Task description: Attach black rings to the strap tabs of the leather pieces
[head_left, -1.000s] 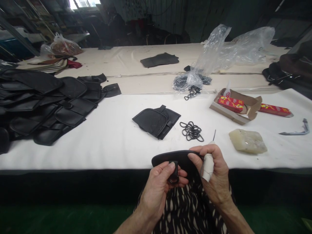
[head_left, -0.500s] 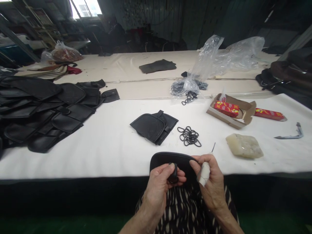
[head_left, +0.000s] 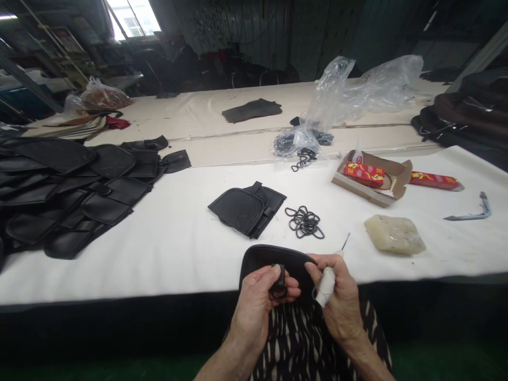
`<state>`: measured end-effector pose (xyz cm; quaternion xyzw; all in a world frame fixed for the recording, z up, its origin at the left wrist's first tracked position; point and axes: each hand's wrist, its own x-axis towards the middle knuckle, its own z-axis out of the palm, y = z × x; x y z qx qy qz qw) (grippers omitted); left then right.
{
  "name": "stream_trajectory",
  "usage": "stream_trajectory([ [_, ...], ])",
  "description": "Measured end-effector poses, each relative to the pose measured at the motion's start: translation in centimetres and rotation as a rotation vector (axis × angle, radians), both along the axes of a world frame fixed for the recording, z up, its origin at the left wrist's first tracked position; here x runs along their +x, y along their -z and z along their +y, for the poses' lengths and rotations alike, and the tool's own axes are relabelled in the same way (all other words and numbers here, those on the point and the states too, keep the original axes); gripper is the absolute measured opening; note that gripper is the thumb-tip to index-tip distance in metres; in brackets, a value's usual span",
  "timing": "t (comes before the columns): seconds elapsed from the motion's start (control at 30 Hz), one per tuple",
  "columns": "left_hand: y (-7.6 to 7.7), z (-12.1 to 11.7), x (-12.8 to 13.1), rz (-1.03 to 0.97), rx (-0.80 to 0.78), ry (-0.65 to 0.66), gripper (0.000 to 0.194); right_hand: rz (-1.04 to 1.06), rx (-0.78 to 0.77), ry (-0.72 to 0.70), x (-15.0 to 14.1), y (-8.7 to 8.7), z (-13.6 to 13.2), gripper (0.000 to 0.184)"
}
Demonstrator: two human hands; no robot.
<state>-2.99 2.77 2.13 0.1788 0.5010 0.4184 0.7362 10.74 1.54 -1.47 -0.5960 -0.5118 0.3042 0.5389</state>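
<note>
My left hand (head_left: 256,301) is closed, pinching a small black strap loop (head_left: 280,280) between thumb and fingers; a dark ring seems to sit in its lower end. Behind the loop stands a black leather flap (head_left: 260,258) with a rounded, piped edge. My right hand (head_left: 337,296) is closed round an awl with a white-wrapped handle (head_left: 326,287), its thin metal tip pointing up and away. The right thumb and finger also touch the flap's right edge. Beyond my hands, a pile of black D-rings (head_left: 305,221) lies beside a folded black leather piece (head_left: 244,208).
Many black leather pieces (head_left: 107,198) are heaped at the left. On the right are a cardboard box (head_left: 357,193) with a red packet, a yellowish wax-like block (head_left: 395,234) and a bent metal tool (head_left: 474,211). Clear plastic bags (head_left: 333,100) lie farther back.
The view has shifted slightly. My right hand has tilted the awl's handle a little, its lower end now farther left. Both hands keep their hold.
</note>
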Motion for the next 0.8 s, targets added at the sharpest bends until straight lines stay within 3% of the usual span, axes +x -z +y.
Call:
stream_trajectory([
  [0.3, 0.3, -0.2, 0.0, -0.020, -0.012, -0.007, 0.022, -0.015, 0.015, -0.040, 0.7, -0.2, -0.2, 0.014],
  [0.57, 0.4, -0.2, 0.1, 0.023, -0.012, -0.029, 0.021, -0.128, 0.030, 0.011, 4.7, -2.6, -1.9, 0.016],
  [0.7, 0.2, 0.2, 0.1, 0.050, -0.042, -0.039, 0.020, -0.154, 0.044, 0.005, 7.1, -3.7, -2.6, 0.037],
  [0.8, 0.3, 0.6, 0.1, 0.093, -0.089, -0.064, 0.019, -0.266, 0.094, 0.088, 8.8, -4.2, -2.9, 0.047],
])
